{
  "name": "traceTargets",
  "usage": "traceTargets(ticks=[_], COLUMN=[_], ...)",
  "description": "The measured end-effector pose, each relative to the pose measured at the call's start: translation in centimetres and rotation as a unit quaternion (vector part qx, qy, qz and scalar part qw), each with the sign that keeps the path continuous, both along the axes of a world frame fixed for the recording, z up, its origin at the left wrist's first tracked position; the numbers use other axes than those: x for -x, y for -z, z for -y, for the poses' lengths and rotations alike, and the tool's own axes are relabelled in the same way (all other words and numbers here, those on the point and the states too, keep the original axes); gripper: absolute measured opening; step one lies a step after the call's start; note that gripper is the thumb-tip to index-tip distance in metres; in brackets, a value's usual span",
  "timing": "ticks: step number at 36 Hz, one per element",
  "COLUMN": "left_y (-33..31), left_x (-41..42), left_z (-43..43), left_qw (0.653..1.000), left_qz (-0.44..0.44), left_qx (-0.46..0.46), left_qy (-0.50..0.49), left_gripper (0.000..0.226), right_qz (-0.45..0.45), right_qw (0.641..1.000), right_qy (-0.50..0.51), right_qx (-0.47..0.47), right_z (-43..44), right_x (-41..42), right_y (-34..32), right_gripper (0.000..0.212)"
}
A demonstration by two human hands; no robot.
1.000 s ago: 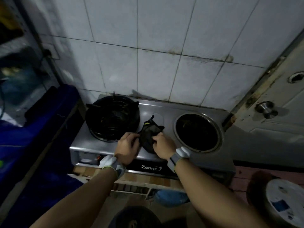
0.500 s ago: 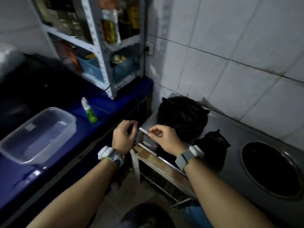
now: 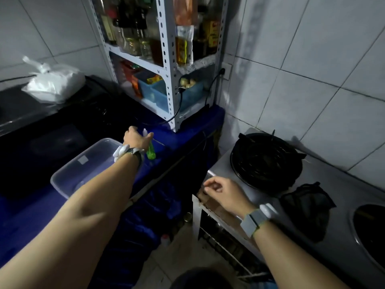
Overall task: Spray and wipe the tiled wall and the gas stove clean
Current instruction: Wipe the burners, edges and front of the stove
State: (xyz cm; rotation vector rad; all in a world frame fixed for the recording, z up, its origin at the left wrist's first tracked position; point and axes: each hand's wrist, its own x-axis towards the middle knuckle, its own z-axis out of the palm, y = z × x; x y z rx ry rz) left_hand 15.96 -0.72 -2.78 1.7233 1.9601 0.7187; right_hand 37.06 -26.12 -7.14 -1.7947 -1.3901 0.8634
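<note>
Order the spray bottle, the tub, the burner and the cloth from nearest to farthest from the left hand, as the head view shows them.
1. Spray bottle: at the fingers of the left hand.
2. Tub: just beside the hand, to its left.
3. Burner: to the right, on the stove.
4. Cloth: farther right on the stove.

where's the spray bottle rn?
Head view, left of centre: the spray bottle sits on the blue counter, between the clear tub and the shelf rack, the left hand at its neck.
</note>
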Motion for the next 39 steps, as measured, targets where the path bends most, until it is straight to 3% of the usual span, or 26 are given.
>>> traceTargets(ticks=[2,9,15,20,24,28,32,39], left_y=[0.0,-0.2,2.0,4.7,5.6,6.4,8.4,9.9], left_x=[-0.7,-1.4,-3.7,-6.4,-7.0,-6.2,-5.0,-4.8], left_z=[-0.8,1.3,8.5,16.3,20.0,20.2,18.5,19.5], left_qw=[1.000,0.998,0.978,0.958,0.936,0.917,0.947,0.936], left_qz=[0.006,0.047,0.079,0.122,0.157,0.179,0.082,0.029], left_qx=[0.019,-0.011,0.049,0.118,0.160,0.213,0.167,0.186], left_qy=[-0.011,0.038,0.185,0.230,0.273,0.286,0.261,0.297], left_gripper=[0.040,0.033,0.032,0.031,0.039,0.032,0.019,0.019], right_qz=[-0.005,-0.026,-0.028,-0.088,-0.033,-0.072,0.008,0.024], right_qw=[1.000,0.998,0.998,0.994,0.995,0.990,0.988,0.977], right_qy=[0.016,0.054,0.043,-0.002,0.034,0.051,0.127,0.198], right_qx=[0.005,0.025,0.022,0.069,0.089,0.109,0.092,0.071], right_z=[0.6,0.5,0.7,2.0,3.5,5.3,6.2,6.4], right_x=[-0.6,-1.6,-0.1,1.3,1.9,2.1,2.4,2.3], right_y=[0.5,0.9,1.3,3.8,6.5,7.4,8.1,8.9], right_gripper=[0.011,0.012,0.064,0.100,0.084,0.071,0.050,0.028])
